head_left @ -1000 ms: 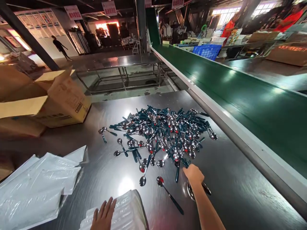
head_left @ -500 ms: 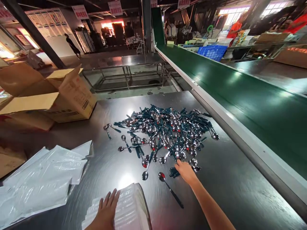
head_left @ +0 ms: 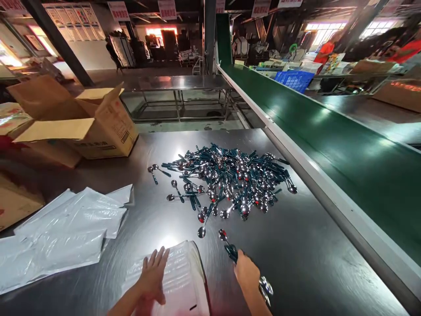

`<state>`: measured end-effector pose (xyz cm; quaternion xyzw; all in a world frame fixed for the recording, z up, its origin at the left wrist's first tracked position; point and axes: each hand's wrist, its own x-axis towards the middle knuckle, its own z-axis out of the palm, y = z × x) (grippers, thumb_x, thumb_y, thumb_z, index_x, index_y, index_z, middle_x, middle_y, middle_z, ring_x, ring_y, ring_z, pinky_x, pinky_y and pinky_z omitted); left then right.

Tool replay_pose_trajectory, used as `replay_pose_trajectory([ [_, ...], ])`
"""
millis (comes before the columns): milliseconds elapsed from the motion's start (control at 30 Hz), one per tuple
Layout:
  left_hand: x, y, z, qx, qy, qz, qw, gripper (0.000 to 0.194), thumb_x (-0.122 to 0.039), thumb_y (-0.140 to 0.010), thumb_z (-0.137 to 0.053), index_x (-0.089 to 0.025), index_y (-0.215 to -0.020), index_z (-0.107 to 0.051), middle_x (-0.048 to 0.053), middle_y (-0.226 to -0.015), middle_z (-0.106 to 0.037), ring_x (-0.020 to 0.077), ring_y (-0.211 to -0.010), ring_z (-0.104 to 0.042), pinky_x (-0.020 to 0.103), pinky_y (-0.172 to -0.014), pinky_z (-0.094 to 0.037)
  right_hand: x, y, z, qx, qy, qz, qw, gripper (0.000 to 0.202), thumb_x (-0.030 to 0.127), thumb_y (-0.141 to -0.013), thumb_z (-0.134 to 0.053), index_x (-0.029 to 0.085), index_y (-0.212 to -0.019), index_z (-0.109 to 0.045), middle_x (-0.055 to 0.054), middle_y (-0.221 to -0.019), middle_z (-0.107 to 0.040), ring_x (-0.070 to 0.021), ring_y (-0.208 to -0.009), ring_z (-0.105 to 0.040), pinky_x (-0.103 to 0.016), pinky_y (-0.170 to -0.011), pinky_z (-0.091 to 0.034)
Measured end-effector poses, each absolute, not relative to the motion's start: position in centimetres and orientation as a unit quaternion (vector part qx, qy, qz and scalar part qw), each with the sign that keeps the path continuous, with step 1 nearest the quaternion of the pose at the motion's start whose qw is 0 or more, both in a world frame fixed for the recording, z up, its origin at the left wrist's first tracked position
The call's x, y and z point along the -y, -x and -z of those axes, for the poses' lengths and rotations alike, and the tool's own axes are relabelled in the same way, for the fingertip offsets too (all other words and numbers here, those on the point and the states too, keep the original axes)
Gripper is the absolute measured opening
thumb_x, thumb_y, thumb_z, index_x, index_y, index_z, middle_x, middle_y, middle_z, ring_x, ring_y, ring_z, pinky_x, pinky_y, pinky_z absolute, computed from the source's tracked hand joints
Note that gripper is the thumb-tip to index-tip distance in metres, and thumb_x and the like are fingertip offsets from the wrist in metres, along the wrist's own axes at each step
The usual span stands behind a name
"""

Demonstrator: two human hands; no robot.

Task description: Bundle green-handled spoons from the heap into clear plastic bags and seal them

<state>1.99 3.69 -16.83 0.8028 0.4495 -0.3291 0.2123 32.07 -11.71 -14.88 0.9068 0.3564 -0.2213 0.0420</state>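
Right hand [head_left: 247, 275]: grip closed around a small bundle of spoons [head_left: 259, 285], green handles projecting forward past the fingers at the far side, steel bowls showing on the near side by the wrist. The hand sits low over the table [head_left: 312, 263], forearm running in from the bottom edge, knuckles up.

Left hand [head_left: 154, 276]: grip spread flat, fingers extended and slightly fanned, palm down on a stack of clear plastic bags [head_left: 179, 281] at the near edge of the table. It presses on the stack; it pinches nothing.

One loose spoon [head_left: 222, 235] lies just ahead of the right hand, bowl pointing away, its handle running toward the held bundle. Another single spoon [head_left: 201, 231] lies just left of it. Beyond these, well apart from both hands, a large heap of spoons [head_left: 230, 180] with green handles covers the middle of the table, a few strays on its left fringe.

More plastic bags [head_left: 66, 232] lie spread at the left. An open cardboard box [head_left: 98, 127] stands at the far left corner. A green conveyor belt [head_left: 329, 136] runs along the right side of the table. A blue crate [head_left: 292, 80] stands beyond the belt.
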Motion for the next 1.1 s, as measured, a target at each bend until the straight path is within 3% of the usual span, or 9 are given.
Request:
replay_pose_trajectory([
  [133,-3.8,-1.9,17.5,-0.447,-0.811,0.314,0.209,0.137,-0.035,-0.034,-0.075,-0.016,-0.148,0.0,0.01,-0.159,0.003,0.0389,-0.145,0.002,0.06,-0.113,-0.001,12.1,-33.4,14.9,-0.389,-0.899,0.198,0.028,0.038,0.002,-0.086,-0.04,0.019,-0.108,-0.065,-0.012,-0.102,-0.07,-0.0247,-0.098,-0.066,-0.031,-0.079,-0.045],
  [233,-3.7,-1.9,17.6,-0.449,-0.813,0.309,0.204,0.137,-0.034,-0.035,-0.075,-0.015,-0.148,0.0,0.01,-0.159,0.0,0.039,-0.145,0.0,0.06,-0.113,-0.003,12.0,-35.5,14.4,-0.386,-0.902,0.194,0.01,0.042,0.001,-0.086,-0.041,0.023,-0.114,-0.063,-0.009,-0.112,-0.067,-0.0224,-0.109,-0.061,-0.029,-0.089,-0.041],
  [333,-3.7,-1.8,17.6,-0.451,-0.812,0.31,0.205,0.137,-0.033,-0.034,-0.075,-0.016,-0.148,-0.001,0.01,-0.159,0.001,0.0386,-0.145,0.0,0.06,-0.113,-0.003,11.6,-36.3,14.2,-0.322,-0.925,0.203,0.0,0.036,0.011,-0.089,-0.044,0.02,-0.121,-0.056,-0.011,-0.114,-0.066,-0.0227,-0.105,-0.063,-0.029,-0.083,-0.045],
  [467,-3.9,-1.7,17.9,-0.446,-0.815,0.296,0.22,0.137,-0.035,-0.035,-0.074,-0.016,-0.149,0.0,0.011,-0.159,0.002,0.0385,-0.145,0.002,0.059,-0.113,-0.001,10.8,-35.6,14.5,-0.209,-0.949,0.234,0.004,0.036,0.032,-0.096,-0.035,0.011,-0.109,-0.06,-0.019,-0.098,-0.07,-0.0286,-0.089,-0.069,-0.033,-0.067,-0.049],
  [600,-3.9,-1.7,17.9,-0.453,-0.811,0.299,0.22,0.138,-0.035,-0.034,-0.074,-0.017,-0.149,0.0,0.011,-0.159,0.003,0.038,-0.145,0.003,0.058,-0.113,-0.001,10.3,-34.8,14.9,-0.196,-0.945,0.261,-0.005,0.033,0.039,-0.092,-0.045,0.013,-0.101,-0.063,-0.018,-0.099,-0.071,-0.0283,-0.093,-0.069,-0.032,-0.068,-0.05],
  [800,-3.8,-1.7,17.8,-0.452,-0.806,0.313,0.221,0.139,-0.037,-0.033,-0.075,-0.018,-0.149,0.0,0.01,-0.159,0.005,0.0378,-0.145,0.006,0.058,-0.113,0.001,9.4,-34.3,15.1,-0.282,-0.916,0.283,-0.011,0.024,0.035,-0.086,-0.057,0.016,-0.1,-0.064,-0.013,-0.101,-0.072,-0.0254,-0.096,-0.068,-0.029,-0.072,-0.048],
  [1000,-3.8,-1.3,18.5,-0.445,-0.806,0.314,0.232,0.142,-0.043,-0.032,-0.075,-0.017,-0.149,0.002,0.01,-0.159,0.006,0.039,-0.144,0.009,0.059,-0.113,0.002,8.1,-32.4,15.1,-0.352,-0.889,0.291,-0.011,0.019,0.01,-0.075,-0.063,0.018,-0.092,-0.068,-0.012,-0.103,-0.071,-0.0248,-0.102,-0.066,-0.028,-0.081,-0.044],
  [1100,-3.6,-1.0,18.7,-0.447,-0.806,0.308,0.235,0.142,-0.044,-0.032,-0.074,-0.018,-0.149,0.001,0.01,-0.159,0.006,0.0393,-0.144,0.01,0.059,-0.112,0.003,6.9,-33.2,14.6,-0.34,-0.893,0.294,-0.02,0.015,0.016,-0.076,-0.064,0.017,-0.09,-0.068,-0.012,-0.098,-0.072,-0.025,-0.096,-0.067,-0.028,-0.077,-0.046],
])
